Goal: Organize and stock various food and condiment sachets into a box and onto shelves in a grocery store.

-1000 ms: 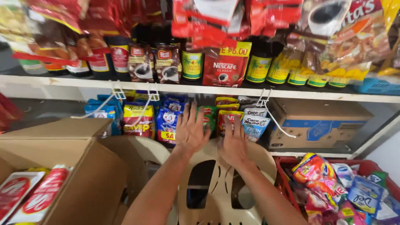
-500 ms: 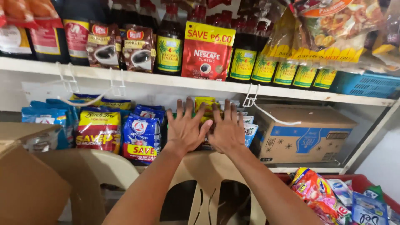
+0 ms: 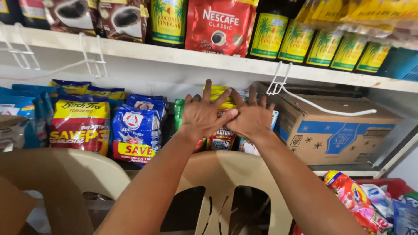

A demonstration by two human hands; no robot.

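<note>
Both hands reach over a chair (image 3: pixel 226 174) toward shelf pouches (image 3: pixel 220 139). The left hand (image 3: pixel 202 115) and right hand (image 3: pixel 252 119) are spread wide, holding nothing, thumbs touching.

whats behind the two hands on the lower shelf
Behind the left hand and right hand stand sauce pouches, one green-edged, one red with yellow top. The hands cover their middles.

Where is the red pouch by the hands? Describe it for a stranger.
Under the white shelf, a row of packets stands behind a beige chair. The red pouch shows below the left hand, right of the green pouch; its neighbours are blue or green.
</note>
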